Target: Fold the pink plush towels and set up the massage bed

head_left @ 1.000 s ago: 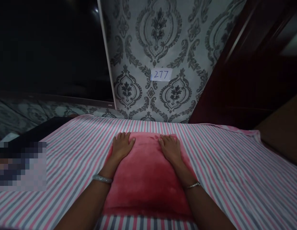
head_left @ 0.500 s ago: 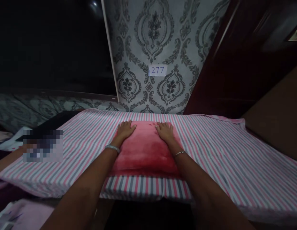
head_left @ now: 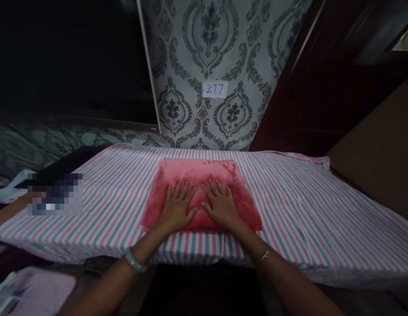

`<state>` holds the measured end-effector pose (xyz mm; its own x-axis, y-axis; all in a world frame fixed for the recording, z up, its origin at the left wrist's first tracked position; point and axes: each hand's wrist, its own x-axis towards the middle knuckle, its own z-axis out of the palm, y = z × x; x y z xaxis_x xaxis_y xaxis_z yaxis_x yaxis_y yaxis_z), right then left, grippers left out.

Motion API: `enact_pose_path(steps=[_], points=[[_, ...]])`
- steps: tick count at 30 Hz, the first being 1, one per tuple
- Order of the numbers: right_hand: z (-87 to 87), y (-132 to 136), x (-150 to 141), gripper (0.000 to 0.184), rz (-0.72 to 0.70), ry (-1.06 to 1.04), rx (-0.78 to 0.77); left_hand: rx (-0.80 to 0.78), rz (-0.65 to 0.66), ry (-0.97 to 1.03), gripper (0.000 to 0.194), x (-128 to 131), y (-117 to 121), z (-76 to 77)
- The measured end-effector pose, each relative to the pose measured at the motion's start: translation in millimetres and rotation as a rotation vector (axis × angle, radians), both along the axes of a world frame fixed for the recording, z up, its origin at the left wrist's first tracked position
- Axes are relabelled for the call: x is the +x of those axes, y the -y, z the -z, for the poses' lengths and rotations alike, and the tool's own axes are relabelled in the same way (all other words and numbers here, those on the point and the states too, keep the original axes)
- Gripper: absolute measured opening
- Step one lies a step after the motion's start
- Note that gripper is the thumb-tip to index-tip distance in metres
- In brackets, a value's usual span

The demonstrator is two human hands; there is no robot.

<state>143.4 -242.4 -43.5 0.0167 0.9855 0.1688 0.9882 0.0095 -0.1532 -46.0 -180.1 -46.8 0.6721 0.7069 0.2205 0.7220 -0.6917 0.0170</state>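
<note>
A folded red plush cloth point(head_left: 187, 169), perhaps a towel or small blanket, lies flat on the striped tablecloth point(head_left: 289, 210) near the table's front edge. My left hand point(head_left: 178, 206) rests palm down on its left half with the fingers spread. On the right half lies my right hand point(head_left: 221, 204), also flat with fingers apart. The two thumbs point toward each other with a small gap of red cloth between them. Darker brushed marks show in the pile near the far right corner. Neither hand grips anything.
Another person's forearm point(head_left: 9, 210) reaches in at the left, its hand pixelated. Behind the table stand a patterned wall with a paper label point(head_left: 215, 89) reading 277, a large dark screen point(head_left: 69, 57), and a dark red wooden panel point(head_left: 309, 87). A pink item point(head_left: 46, 289) sits at lower left.
Both my hands have slid from the cloth's far edge back toward me, onto its nearer half, and closer together. The cloth's far part is now uncovered.
</note>
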Motion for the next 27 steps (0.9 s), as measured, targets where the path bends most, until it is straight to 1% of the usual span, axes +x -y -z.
enact_pose_path(steps=[3,6,11,16,19,22,24,27], points=[[9.3,-4,1,0.061,0.003,0.016,0.020,0.045,0.011,0.025,0.068,0,-3,12.2],[14.6,-5,1,0.061,-0.002,0.018,0.038,0.058,0.022,0.040,0.067,1,-4,15.8],[15.8,-4,0,0.060,-0.003,0.027,0.043,0.021,0.015,0.034,0.067,1,-4,15.0],[10.6,-4,-3,0.060,-0.004,0.022,0.026,-0.006,-0.005,0.032,0.065,2,-3,9.3],[3.1,-4,1,0.060,-0.019,-0.011,-0.018,-0.056,-0.011,0.027,0.065,1,-1,1.6],[-11.8,-9,14,0.060,-0.051,-0.072,-0.055,-0.166,0.009,0.025,0.066,-5,-4,-12.6],[-26.6,-17,27,0.058,-0.026,-0.110,-0.021,-0.218,0.011,0.054,0.066,-9,-14,-27.2],[-51.2,-36,45,0.058,0.117,-0.119,0.028,-0.209,-0.045,0.109,0.067,-11,-40,-55.3]])
